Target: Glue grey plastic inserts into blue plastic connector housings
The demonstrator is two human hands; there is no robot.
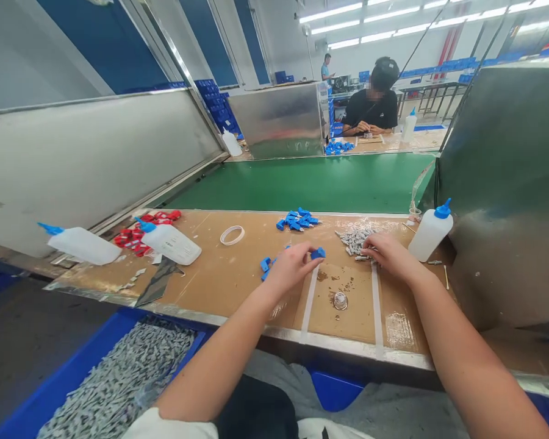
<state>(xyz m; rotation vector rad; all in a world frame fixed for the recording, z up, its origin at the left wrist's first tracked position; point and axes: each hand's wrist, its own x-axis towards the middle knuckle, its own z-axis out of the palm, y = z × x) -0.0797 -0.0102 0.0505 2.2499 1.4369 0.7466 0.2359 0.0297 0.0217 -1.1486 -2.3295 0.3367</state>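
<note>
Between the fingertips of my left hand [293, 266] is a blue part [318, 253]. My right hand [387, 255] has its fingertips at the right edge of a pile of small grey parts [353, 239]; its fingers are closed together, and what they pinch is too small to make out. A few blue pieces [265, 266] lie just left of my left hand, and a heap of blue parts [297, 219] sits farther back. Below and between my hands, a small clear round container [340, 300] stands on brown board between two white tape strips.
White bottles stand at right [432, 231] and lie at left [171, 244], near red parts [149, 231]. A tape ring [232, 235] lies mid-table. Behind is a green belt [302, 183]; a person [373, 103] sits beyond it. A blue bin [119, 372] of grey parts is below left.
</note>
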